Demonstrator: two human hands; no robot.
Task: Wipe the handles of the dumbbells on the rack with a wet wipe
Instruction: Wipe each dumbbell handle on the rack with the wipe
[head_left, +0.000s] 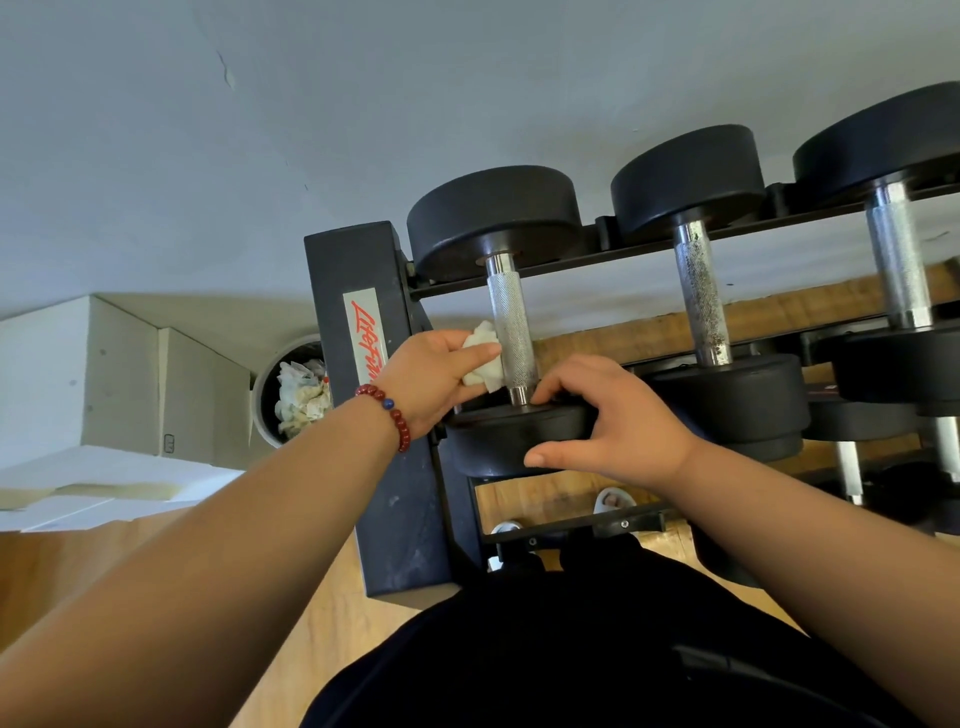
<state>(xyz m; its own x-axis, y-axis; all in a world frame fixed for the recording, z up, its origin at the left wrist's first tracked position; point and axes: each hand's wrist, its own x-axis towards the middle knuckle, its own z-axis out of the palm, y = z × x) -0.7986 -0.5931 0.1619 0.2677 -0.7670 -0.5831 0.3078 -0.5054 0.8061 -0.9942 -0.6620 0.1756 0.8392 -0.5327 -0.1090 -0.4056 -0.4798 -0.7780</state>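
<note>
Three black dumbbells lie across the top tier of a black rack (363, 395). The leftmost dumbbell (493, 218) has a knurled steel handle (511, 317). My left hand (431, 379), with a red bead bracelet on the wrist, holds a crumpled white wet wipe (480, 356) against the left side of that handle, low down. My right hand (618, 421) grips the near weight head (514, 436) of the same dumbbell, thumb underneath, fingers over its top by the handle's base. The middle dumbbell's handle (701, 296) looks speckled and dirty. The right dumbbell's handle (896, 260) is shiny.
A round bin (270, 410) with crumpled used wipes stands left of the rack, beside a white box-shaped cabinet (104, 374). Lower rack tiers hold more dumbbells (852, 457) at the right. The floor (332, 623) is wood; a pale wall is behind.
</note>
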